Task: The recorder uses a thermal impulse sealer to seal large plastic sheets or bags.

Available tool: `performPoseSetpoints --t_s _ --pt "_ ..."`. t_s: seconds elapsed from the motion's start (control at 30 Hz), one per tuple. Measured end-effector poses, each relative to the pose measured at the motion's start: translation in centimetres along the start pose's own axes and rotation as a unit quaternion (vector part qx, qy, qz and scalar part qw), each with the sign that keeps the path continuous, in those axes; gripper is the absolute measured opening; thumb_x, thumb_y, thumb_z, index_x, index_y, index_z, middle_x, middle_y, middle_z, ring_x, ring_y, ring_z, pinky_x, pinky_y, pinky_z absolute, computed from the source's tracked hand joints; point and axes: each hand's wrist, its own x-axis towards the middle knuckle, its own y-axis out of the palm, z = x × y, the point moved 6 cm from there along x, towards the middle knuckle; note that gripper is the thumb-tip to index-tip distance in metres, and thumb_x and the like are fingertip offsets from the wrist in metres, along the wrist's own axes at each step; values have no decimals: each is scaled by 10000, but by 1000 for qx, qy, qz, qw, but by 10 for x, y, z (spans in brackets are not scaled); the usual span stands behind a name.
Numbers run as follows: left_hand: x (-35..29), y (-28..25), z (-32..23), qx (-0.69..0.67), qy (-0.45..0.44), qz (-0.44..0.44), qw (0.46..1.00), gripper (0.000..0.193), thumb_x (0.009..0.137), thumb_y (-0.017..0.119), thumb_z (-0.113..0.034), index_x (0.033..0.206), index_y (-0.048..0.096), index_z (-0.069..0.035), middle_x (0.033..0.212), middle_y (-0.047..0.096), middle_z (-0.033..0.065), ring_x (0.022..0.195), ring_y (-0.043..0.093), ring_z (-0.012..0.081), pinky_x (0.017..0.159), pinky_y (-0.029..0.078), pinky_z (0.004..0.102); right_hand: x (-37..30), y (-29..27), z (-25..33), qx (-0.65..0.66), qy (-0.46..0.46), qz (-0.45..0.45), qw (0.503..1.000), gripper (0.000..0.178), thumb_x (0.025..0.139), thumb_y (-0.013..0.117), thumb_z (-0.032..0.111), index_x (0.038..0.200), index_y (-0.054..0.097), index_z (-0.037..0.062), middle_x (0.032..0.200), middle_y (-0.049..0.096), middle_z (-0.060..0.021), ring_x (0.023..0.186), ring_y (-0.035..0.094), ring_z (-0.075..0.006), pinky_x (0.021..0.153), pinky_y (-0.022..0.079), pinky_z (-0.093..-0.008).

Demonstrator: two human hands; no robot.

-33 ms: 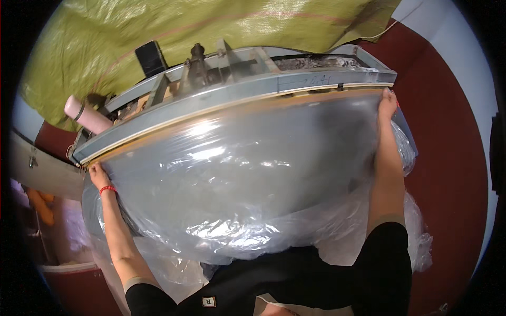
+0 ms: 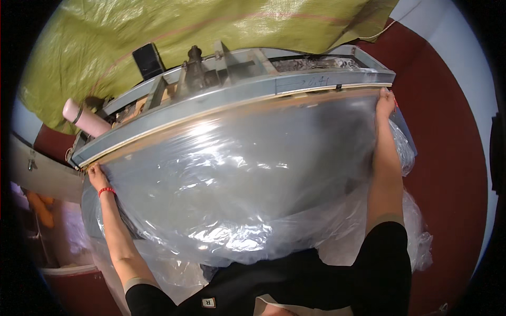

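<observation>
A wide sheet of clear plastic film (image 2: 226, 174) is stretched between my two hands, with crumpled folds hanging toward my body. At its far left corner my left hand (image 2: 97, 178), a red bead bracelet on the wrist, is closed on the film. My right hand (image 2: 386, 104) pinches the far right corner, thumb up. Both hands sit just below the long grey metal frame (image 2: 211, 97) of a machine, whose pale strip (image 2: 242, 107) runs along the film's far edge. Whether the film touches that strip all along I cannot tell.
Behind the frame hangs a yellow-green woven tarp (image 2: 211, 26). A dark phone (image 2: 148, 60) leans there, and a pink bottle (image 2: 87, 118) lies tilted at the frame's left. At left stands a pale cabinet door (image 2: 42, 163); a dark red and white wall (image 2: 448, 158) rises at right.
</observation>
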Motion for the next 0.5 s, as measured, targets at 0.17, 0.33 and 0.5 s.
performPoseSetpoints --t_s 0.17,0.33,0.5 --pt "10 -14 9 -20 -36 40 998 140 789 566 -134 684 485 -92 618 425 -58 555 356 43 502 287 179 -15 11 28 14 29 34 999 225 734 635 210 743 554 0 704 572 -70 651 522 -146 636 416 -270" --pt "-6 4 -12 29 -50 3 998 105 786 556 -133 710 508 -78 655 467 -39 569 398 59 533 343 191 -2 1 11 -24 -40 -31 998 188 739 601 178 742 511 12 709 566 -81 605 532 -151 597 434 -275" --pt "-9 -6 -22 -65 -128 5 990 141 801 456 -153 726 517 -51 656 476 -2 571 451 101 507 404 253 -6 7 25 113 107 -12 988 165 802 509 138 898 449 17 604 504 -55 436 458 -117 383 369 -244"
